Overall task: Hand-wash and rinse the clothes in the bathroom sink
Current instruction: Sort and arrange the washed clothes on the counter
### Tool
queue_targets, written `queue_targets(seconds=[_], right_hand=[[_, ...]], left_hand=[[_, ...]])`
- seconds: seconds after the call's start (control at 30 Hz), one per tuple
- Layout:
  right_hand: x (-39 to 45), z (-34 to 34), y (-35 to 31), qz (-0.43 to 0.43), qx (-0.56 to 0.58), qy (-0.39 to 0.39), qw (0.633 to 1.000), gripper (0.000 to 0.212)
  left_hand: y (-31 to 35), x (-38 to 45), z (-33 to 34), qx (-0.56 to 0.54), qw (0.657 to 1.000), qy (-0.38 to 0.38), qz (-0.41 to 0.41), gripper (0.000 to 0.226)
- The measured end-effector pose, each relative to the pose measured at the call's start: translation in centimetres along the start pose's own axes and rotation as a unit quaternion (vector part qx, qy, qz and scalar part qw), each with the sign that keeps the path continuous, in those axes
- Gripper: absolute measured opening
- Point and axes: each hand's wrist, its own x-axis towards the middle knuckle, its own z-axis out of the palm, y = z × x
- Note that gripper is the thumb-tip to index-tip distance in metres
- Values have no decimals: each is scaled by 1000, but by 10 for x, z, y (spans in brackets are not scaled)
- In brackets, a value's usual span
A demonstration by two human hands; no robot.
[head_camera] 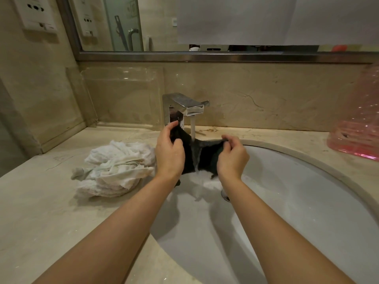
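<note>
A small dark garment [207, 154] is stretched between both hands under the running water [193, 128] of the chrome faucet [184, 108]. My left hand [169, 153] pinches its left edge, close to the faucet body. My right hand [232, 158] pinches its right edge. The water runs down the cloth into the white sink [297, 201], where it foams around the drain [225, 195]. The lower part of the garment is hidden behind my hands.
A heap of wet white cloth [114, 171] lies on the marble counter [41, 212] left of the sink. A pink plastic container [359, 124] stands at the far right. A clear acrylic tray [123, 95] leans against the back wall below the mirror [205, 23].
</note>
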Motion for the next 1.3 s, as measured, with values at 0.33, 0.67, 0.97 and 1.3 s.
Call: queue_targets(seconds=[0.33,0.67,0.97,1.3], right_hand=[[1,-4,-10,16,124,-54,991,31],[8,-9,3,29,-31,-32,999,24],[2,0,5,12,-84,-138,987,25],[1,4,-4,160,182,-220,945,24]], left_hand=[[-9,0,0,320,923,-197,-85,47],[-1,3,5,127,983,-102,-79,23],[9,9,-1,-50,990,17,-127,16],[6,14,2,-154,957,19,-244,17]])
